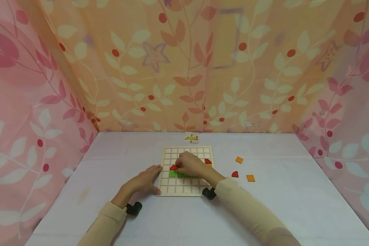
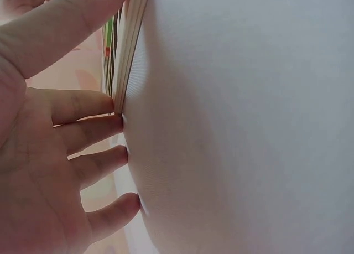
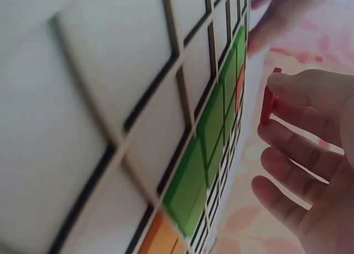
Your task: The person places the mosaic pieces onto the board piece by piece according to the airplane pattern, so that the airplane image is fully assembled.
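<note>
A wooden grid board lies flat on the table. My left hand rests at its left side, thumb at the near corner and fingertips along the edge, fingers fairly straight. Over the board, my right hand pinches a small red tile between thumb and fingers, held off the grid in the right wrist view. Green tiles fill a row of squares, with an orange tile beside them. A red quarter-circle tile sits left of my right fingertips, and another red tile lies farther right. My right hand hides part of the row.
Right of the board lie a loose orange tile, a red quarter-circle piece and an orange square. A small pattern card lies behind the board. Patterned curtains stand at the back and sides.
</note>
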Demonstrator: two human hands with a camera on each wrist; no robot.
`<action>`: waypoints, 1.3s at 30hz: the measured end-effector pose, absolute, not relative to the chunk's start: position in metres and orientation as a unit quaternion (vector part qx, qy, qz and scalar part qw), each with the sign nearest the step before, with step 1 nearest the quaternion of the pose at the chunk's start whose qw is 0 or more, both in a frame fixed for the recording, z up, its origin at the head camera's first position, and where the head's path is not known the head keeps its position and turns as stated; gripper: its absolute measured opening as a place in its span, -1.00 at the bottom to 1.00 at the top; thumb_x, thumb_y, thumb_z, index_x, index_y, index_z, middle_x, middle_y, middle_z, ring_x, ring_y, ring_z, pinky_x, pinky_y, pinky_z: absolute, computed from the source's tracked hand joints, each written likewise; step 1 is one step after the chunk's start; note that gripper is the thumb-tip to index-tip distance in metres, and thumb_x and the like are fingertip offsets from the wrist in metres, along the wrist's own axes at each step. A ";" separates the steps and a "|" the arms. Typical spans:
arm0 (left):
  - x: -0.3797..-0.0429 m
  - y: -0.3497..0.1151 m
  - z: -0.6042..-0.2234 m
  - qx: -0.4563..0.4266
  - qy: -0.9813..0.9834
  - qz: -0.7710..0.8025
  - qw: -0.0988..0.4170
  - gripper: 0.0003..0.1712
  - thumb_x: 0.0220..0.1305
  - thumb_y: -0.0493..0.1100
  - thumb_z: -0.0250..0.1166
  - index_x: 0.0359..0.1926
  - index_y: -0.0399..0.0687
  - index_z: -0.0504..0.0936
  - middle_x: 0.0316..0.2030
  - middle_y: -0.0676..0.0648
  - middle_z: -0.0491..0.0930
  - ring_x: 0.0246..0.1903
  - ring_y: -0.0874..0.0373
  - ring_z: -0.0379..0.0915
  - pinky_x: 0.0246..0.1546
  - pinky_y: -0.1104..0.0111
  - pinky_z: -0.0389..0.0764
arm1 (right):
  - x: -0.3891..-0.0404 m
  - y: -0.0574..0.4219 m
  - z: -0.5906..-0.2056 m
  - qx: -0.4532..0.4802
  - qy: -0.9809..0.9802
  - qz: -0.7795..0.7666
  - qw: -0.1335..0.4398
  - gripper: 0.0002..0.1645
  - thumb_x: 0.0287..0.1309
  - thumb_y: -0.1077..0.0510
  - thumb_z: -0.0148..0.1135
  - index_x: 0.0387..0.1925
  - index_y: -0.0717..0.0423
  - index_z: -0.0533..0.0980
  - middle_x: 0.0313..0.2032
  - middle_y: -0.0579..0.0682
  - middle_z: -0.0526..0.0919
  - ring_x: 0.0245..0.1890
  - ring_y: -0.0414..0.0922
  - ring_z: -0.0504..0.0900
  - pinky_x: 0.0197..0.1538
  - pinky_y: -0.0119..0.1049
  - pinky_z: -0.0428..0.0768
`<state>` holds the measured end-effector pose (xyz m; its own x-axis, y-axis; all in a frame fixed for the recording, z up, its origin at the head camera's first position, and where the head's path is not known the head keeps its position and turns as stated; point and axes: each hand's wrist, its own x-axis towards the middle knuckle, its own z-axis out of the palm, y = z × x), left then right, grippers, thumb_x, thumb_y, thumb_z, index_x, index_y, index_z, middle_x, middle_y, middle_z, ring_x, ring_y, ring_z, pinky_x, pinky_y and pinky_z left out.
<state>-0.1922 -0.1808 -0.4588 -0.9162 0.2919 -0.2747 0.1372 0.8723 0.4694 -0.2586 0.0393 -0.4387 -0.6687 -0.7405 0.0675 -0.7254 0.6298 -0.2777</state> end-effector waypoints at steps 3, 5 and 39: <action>-0.193 -0.182 -0.460 0.118 0.952 0.227 0.170 0.15 -0.15 -0.05 0.60 0.45 -0.16 0.21 0.48 -0.18 0.13 0.50 -0.17 -0.07 0.37 -0.25 0.09 | -0.259 0.030 -0.441 -0.419 0.897 -0.140 0.023 -0.82 0.09 0.10 0.36 -0.26 0.06 0.73 -0.37 -0.08 0.65 -0.31 -0.18 0.52 -0.19 -0.36 0.52; -0.193 -0.182 -0.459 0.120 0.952 0.227 0.168 0.15 -0.15 -0.04 0.60 0.45 -0.17 0.21 0.48 -0.19 0.13 0.50 -0.17 -0.07 0.38 -0.24 0.09 | -0.258 0.024 -0.442 -0.425 0.895 -0.137 0.020 -0.83 0.09 0.09 0.37 -0.28 0.04 0.73 -0.38 -0.09 0.64 -0.33 -0.19 0.50 -0.23 -0.39 0.50; -0.193 -0.181 -0.456 0.118 0.949 0.235 0.174 0.17 -0.15 -0.06 0.60 0.46 -0.21 0.18 0.48 -0.23 0.13 0.50 -0.19 -0.06 0.37 -0.26 0.07 | -0.248 -0.010 -0.447 -0.412 0.906 -0.077 0.059 -0.83 0.16 0.04 0.35 -0.22 -0.05 0.73 -0.36 -0.15 0.57 -0.28 -0.23 0.43 -0.28 -0.44 0.43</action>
<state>-0.1932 -0.1813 -0.4560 -0.9119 0.3053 -0.2741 0.1419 0.8615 0.4876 -0.2480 -0.0103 -0.4473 -0.6533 -0.7558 -0.0435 -0.7378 0.6485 -0.1874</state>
